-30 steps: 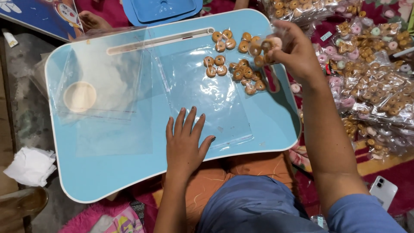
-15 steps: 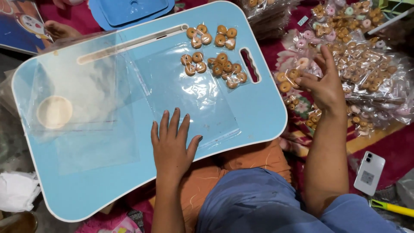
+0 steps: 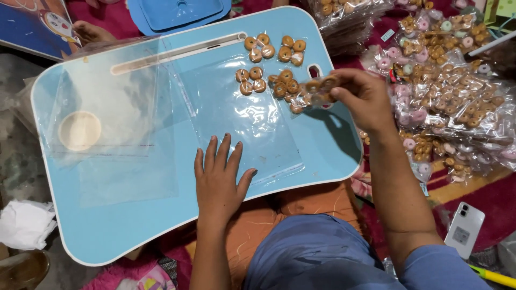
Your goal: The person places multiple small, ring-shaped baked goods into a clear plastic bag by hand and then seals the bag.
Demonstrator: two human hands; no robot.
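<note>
Right hand [image 3: 363,96]: half a second ago reaching off the bench into the heap of bagged rings [image 3: 451,102] at the right; now back over the blue bench [image 3: 134,225], fingers pinching a small packet of brown rings [image 3: 320,88] just beside the packets [image 3: 274,67] already laid out there.

The small packet of ring sweets [image 3: 321,87] pinched in the right hand [image 3: 361,96] is blurred, its count unreadable; the bagged heap [image 3: 451,96] is cut by the right edge, a second blue tray [image 3: 177,12] by the top
</note>
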